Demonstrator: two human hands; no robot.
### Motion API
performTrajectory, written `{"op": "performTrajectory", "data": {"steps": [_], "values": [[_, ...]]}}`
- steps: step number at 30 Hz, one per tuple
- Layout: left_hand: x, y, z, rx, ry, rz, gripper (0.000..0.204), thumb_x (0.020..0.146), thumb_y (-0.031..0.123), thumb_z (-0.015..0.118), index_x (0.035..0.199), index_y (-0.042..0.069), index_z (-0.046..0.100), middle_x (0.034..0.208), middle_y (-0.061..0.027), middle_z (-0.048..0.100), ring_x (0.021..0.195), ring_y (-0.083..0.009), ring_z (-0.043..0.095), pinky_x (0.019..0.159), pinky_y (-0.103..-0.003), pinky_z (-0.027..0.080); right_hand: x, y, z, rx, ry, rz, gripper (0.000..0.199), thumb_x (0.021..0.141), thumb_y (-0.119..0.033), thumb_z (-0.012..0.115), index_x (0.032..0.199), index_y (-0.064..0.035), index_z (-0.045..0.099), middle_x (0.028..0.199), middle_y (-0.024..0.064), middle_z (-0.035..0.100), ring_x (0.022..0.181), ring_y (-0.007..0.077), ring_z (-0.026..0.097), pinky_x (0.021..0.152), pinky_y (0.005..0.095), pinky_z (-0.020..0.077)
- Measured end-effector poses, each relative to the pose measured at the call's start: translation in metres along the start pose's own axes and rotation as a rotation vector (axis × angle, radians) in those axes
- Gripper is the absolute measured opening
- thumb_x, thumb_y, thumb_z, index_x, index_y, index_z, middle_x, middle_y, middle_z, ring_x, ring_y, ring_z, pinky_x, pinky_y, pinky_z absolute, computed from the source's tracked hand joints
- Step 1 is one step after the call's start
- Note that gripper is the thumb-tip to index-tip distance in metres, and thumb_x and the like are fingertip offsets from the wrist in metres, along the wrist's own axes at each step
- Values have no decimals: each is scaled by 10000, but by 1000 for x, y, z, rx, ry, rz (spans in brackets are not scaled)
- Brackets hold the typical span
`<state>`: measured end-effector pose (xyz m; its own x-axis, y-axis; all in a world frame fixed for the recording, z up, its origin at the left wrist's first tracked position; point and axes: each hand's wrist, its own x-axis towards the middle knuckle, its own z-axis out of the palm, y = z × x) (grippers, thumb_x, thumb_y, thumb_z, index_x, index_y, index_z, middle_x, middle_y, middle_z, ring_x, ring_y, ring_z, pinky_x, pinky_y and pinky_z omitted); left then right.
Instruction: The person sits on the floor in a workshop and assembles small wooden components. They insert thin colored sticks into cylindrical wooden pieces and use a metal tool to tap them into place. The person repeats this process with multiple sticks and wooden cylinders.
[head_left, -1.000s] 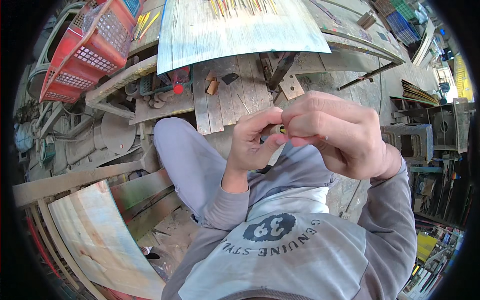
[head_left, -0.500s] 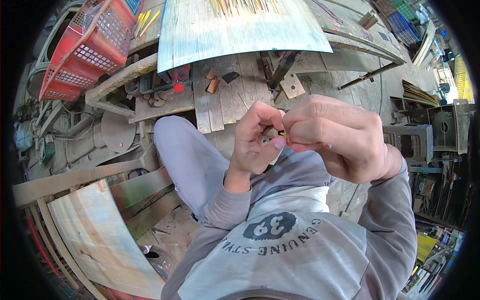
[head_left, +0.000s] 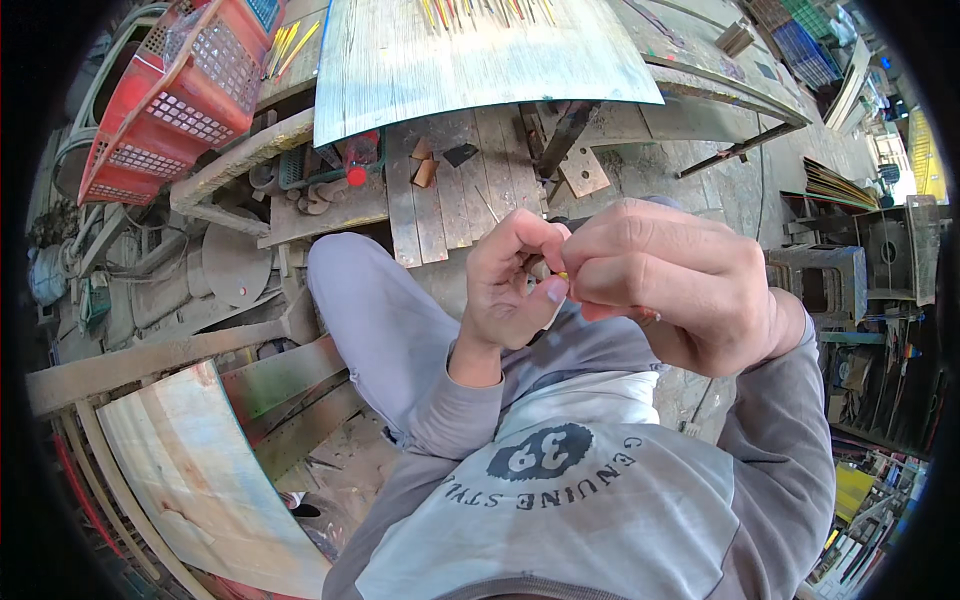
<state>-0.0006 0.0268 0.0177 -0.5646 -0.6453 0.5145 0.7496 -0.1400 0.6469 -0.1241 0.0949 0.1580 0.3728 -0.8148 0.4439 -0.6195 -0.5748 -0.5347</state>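
Observation:
My left hand (head_left: 510,285) and my right hand (head_left: 675,280) are raised close together in front of my chest, above my grey-trousered knee (head_left: 365,300). Their fingertips meet on a tiny yellow-tipped piece (head_left: 562,275), pinched between the thumb and fingers of both hands. The rest of that piece is hidden by the fingers. I wear a grey long-sleeved sweatshirt (head_left: 560,510) with a dark round print.
A weathered wooden plank bench (head_left: 450,190) lies ahead, under a pale metal sheet (head_left: 470,60) holding several thin yellow sticks (head_left: 480,12). A red plastic crate (head_left: 175,90) sits far left. A curved pale board (head_left: 190,470) leans lower left. Metal scraps and shelves crowd the right.
My two hands have stayed together on the small piece, drifting slightly lower and left; the fingers have shifted a little around it.

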Motion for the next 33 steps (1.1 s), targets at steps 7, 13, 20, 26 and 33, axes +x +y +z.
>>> {"op": "performTrajectory", "data": {"steps": [7, 13, 20, 26, 33], "values": [[-1, -2, -4, -46, 8, -19, 158, 817, 80, 582, 859, 7, 448, 746, -81, 537, 615, -98, 499, 563, -210, 406, 3, -3, -9, 31, -22, 138, 338, 749, -215, 728, 910, 48, 588, 864, 137, 600, 735, 260, 612, 662, 310, 490], [5, -8, -8, -146, -23, -25, 121, 800, 61, 546, 833, 35, 432, 673, -92, 524, 572, -98, 475, 525, -212, 407, -10, 25, -40, 178, 217, 320, 407, 799, -248, 722, 1051, 42, 588, 887, 57, 625, 819, 124, 606, 736, 270, 496], [2, -12, -9, -212, -18, -71, 124, 772, 95, 527, 813, 58, 416, 661, -92, 519, 560, -87, 430, 507, -208, 392, -40, 119, -96, 64, 486, 532, 276, 959, -209, 510, 1061, 32, 599, 851, 61, 626, 779, 119, 604, 738, 254, 497], [3, -13, -7, -177, -19, -94, 172, 788, 152, 544, 806, 78, 390, 613, -80, 487, 535, -100, 407, 492, -229, 343, -63, 171, -113, -142, 620, 637, 324, 909, -289, 600, 979, 24, 648, 821, 61, 653, 726, 99, 607, 657, 225, 494], [6, -17, -6, -190, -38, -135, 230, 797, 200, 560, 804, 95, 356, 575, -87, 458, 501, -124, 371, 480, -269, 309, -117, 348, -156, -936, 524, 943, 492, 824, -479, 577, 1041, -46, 662, 970, 186, 664, 946, 371, 613, 842, 423, 476]]}}
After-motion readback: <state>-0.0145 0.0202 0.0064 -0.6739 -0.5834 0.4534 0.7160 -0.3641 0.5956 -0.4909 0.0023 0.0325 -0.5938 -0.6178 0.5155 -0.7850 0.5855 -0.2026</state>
